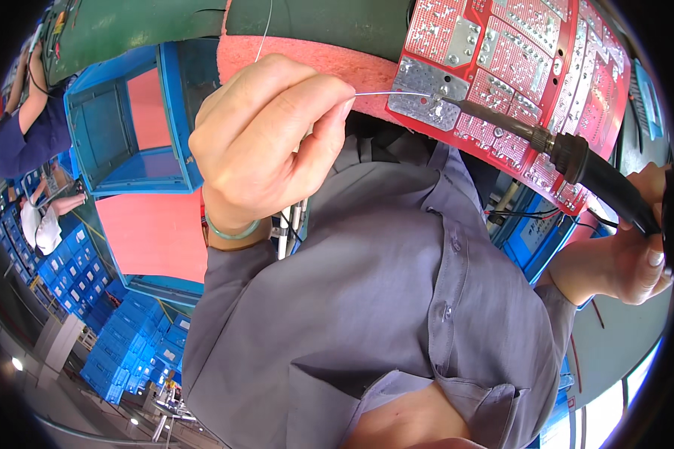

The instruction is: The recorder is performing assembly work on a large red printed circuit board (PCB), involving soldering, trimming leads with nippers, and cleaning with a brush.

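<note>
Pinching thin, pliable-looking solder wire [378,93], the left hand [273,138] holds its end at the tip of the soldering iron [505,120], on the red circuit board [511,63]; the right hand [636,262], rim-cropped, apparently grips the iron's handle. Treat the board as stiff; hold its edges.

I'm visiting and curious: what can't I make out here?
Head view:
Right hand: partly cut off by the dark rim.
Thin wire: partly hidden by the left hand.
Red board: far side hidden by its near face.
Soldering iron: tip too small to tell whether it touches the wire.
</note>
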Tool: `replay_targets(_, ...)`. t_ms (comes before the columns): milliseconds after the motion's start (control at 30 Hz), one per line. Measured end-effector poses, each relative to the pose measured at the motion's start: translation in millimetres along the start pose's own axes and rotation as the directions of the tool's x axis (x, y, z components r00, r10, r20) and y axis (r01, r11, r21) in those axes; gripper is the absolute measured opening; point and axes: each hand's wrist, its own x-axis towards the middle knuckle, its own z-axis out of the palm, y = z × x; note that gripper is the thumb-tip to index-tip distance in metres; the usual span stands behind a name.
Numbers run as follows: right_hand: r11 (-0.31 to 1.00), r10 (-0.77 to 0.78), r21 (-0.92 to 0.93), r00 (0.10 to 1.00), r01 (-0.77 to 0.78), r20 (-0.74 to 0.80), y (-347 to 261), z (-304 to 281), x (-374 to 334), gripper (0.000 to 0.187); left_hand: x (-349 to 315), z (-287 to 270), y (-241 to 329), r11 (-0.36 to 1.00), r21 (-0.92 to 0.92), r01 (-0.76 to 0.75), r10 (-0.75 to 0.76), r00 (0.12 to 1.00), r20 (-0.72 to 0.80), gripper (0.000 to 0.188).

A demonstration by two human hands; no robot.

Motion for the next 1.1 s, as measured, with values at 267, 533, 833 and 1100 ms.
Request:
replay_targets(267, 0.997, -0.038, 0.068, 0.999, 0.035, 0.032, 6.6, -8.4, -2.6, 0.027, 0.3, 3.9, -2.2, 0.999, -0.017, -0.037, 0.037, 0.999, -0.016, 0.019)
replay_targets(533, 0.999, 0.037, 0.026, 0.999, -0.037, 0.030, 1.2, -6.5, -3.4, 0.027, 1.2, 6.9, -1.5, 0.998, -0.021, -0.056, 0.055, 0.998, -0.017, 0.019)
replay_targets(833, 0.984, 0.178, 0.005, 0.974, -0.180, 0.143, -2.9, -42.0, -23.3, 0.026, 2.5, 1.4, -2.1, 1.000, 0.009, 0.015, -0.015, 1.000, 0.002, 0.018)
replay_targets(1100, 0.999, 0.043, 0.014, 0.994, -0.042, -0.096, -0.4, 3.1, -5.3, 0.026, 3.4, 4.5, 1.9, 0.999, -0.025, 0.031, -0.032, 0.999, -0.008, 0.017)
